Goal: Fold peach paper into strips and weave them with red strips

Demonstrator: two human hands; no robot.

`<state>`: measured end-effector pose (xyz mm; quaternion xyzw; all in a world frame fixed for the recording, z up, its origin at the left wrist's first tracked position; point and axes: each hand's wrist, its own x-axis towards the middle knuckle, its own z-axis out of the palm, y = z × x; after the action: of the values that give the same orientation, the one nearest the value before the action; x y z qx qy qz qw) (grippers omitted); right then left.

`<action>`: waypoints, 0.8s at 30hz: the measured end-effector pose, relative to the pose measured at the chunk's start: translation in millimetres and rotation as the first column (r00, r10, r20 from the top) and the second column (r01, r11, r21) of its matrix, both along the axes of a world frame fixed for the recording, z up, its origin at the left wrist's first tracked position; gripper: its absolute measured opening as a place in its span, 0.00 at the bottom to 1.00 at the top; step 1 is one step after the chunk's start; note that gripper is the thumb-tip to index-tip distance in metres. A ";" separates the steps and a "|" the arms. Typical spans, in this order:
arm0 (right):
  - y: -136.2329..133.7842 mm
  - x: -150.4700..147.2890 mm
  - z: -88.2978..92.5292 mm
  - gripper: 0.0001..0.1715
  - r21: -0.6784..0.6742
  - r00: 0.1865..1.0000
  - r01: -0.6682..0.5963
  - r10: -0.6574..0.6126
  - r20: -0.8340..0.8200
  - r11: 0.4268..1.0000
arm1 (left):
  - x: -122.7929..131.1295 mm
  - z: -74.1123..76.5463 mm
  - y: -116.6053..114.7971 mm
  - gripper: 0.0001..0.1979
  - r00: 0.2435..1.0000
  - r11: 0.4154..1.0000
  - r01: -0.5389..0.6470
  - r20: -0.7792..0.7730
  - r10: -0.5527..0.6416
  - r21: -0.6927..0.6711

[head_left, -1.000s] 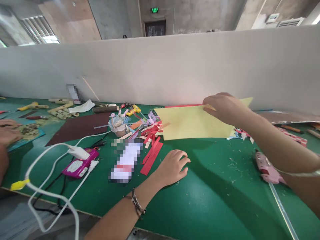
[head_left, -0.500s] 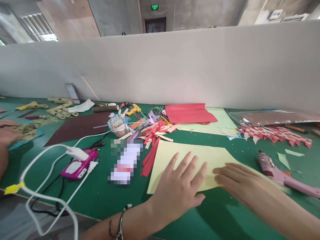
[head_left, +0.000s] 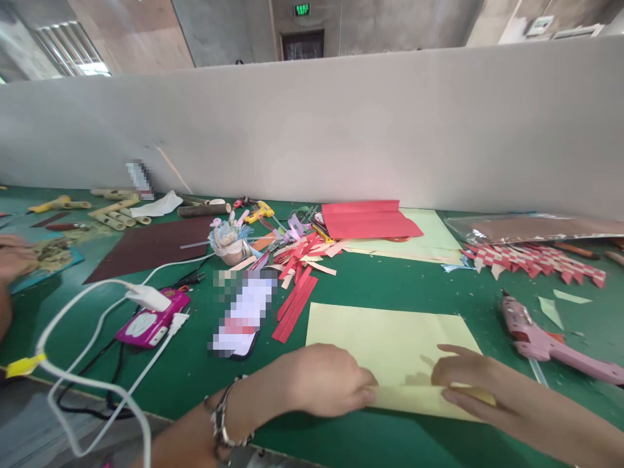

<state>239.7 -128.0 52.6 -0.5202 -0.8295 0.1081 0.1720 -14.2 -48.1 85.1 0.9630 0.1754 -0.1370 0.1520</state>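
A pale yellow sheet of paper [head_left: 390, 335] lies on the green table in front of me, its near edge folded up into a strip. My left hand [head_left: 331, 380] is closed at the left end of that fold, thumb and fingers pinching the paper. At the right end my right hand [head_left: 468, 380] grips the folded edge between thumb and fingers, with the index finger stretched out above. Red paper strips [head_left: 295, 309] lie just left of the sheet. A pink glue gun [head_left: 541, 338] rests to the right of my right hand.
A phone [head_left: 246, 318] lies left of the paper, near a magenta power strip [head_left: 153, 322] with looping white cables. Red paper [head_left: 370, 220] and a woven red-and-white piece [head_left: 541, 261] lie farther back. Another person's hand [head_left: 17, 257] is at far left. A pale partition [head_left: 312, 130] stands behind.
The yellow sheet has shifted toward me and its near edge is now folded up. My left hand went from spread flat to pinching; my right hand now grips the fold.
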 end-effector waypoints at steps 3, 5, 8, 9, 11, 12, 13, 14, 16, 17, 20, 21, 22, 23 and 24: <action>23.4 -4.0 -8.7 0.14 -0.127 0.992 -0.092 0.102 0.079 0.988 | 9.2 -8.3 17.0 0.13 0.999 0.997 -0.035 -0.012 0.036 0.075; 36.1 -9.4 -18.8 0.14 -0.075 0.990 -0.063 0.072 0.122 0.995 | 13.9 -18.7 21.2 0.10 0.994 0.971 -0.109 0.013 0.109 0.211; 47.4 -17.7 -35.6 0.14 0.000 0.988 -0.008 0.008 0.151 1.000 | 17.0 -34.4 11.7 0.11 0.965 0.876 -0.252 0.175 0.196 0.411; 49.8 -19.9 -40.5 0.14 0.016 0.989 0.003 -0.006 0.150 1.000 | 16.9 -38.4 5.4 0.13 0.955 0.863 -0.266 0.238 0.175 0.430; 53.5 -22.6 -48.3 0.13 0.058 0.989 0.024 -0.032 0.144 0.998 | 16.0 -45.1 -7.8 0.18 0.943 0.887 -0.221 0.322 0.088 0.405; 55.2 -23.1 -51.1 0.12 0.086 0.989 0.032 -0.044 0.142 0.996 | 15.4 -48.1 -13.4 0.19 0.940 0.908 -0.181 0.338 0.046 0.379; 56.9 -23.1 -53.3 0.12 0.110 0.988 0.039 -0.054 0.142 0.993 | 15.0 -51.2 -17.6 0.21 0.940 0.923 -0.148 0.342 0.019 0.355; 58.5 -22.8 -54.8 0.12 0.125 0.988 0.045 -0.063 0.144 0.991 | 14.9 -54.4 -20.3 0.23 0.942 0.932 -0.128 0.337 0.007 0.340; 61.7 -21.8 -56.4 0.11 0.126 0.985 0.056 -0.076 0.155 0.990 | 15.9 -61.2 -21.0 0.26 0.950 0.940 -0.107 0.312 0.000 0.325; 63.0 -21.4 -56.6 0.11 0.119 0.982 0.064 -0.083 0.167 0.991 | 16.8 -64.4 -19.7 0.27 0.954 0.943 -0.105 0.299 0.005 0.317; 65.5 -21.6 -55.6 0.10 0.100 0.972 0.104 -0.123 0.201 0.989 | 20.9 -69.8 -14.1 0.29 0.960 0.950 -0.109 0.277 0.024 0.294; 65.8 -22.0 -55.0 0.10 0.089 0.970 0.115 -0.131 0.204 0.989 | 22.4 -69.9 -12.5 0.29 0.959 0.951 -0.113 0.281 0.028 0.289; 65.7 -22.3 -54.1 0.10 0.079 0.970 0.123 -0.137 0.200 0.989 | 23.9 -69.1 -11.1 0.30 0.956 0.950 -0.120 0.292 0.032 0.287; 65.3 -22.6 -52.9 0.11 0.070 0.972 0.125 -0.136 0.193 0.990 | 25.6 -67.4 -9.7 0.30 0.950 0.947 -0.129 0.309 0.034 0.293; 64.5 -22.7 -51.3 0.11 0.070 0.974 0.123 -0.134 0.182 0.990 | 27.6 -65.0 -8.2 0.31 0.943 0.940 -0.144 0.332 0.036 0.309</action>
<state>217.0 -63.4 1.3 -0.5754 -0.8094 0.0233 0.1152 13.3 -56.4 20.1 0.9750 0.2130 0.0602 0.0220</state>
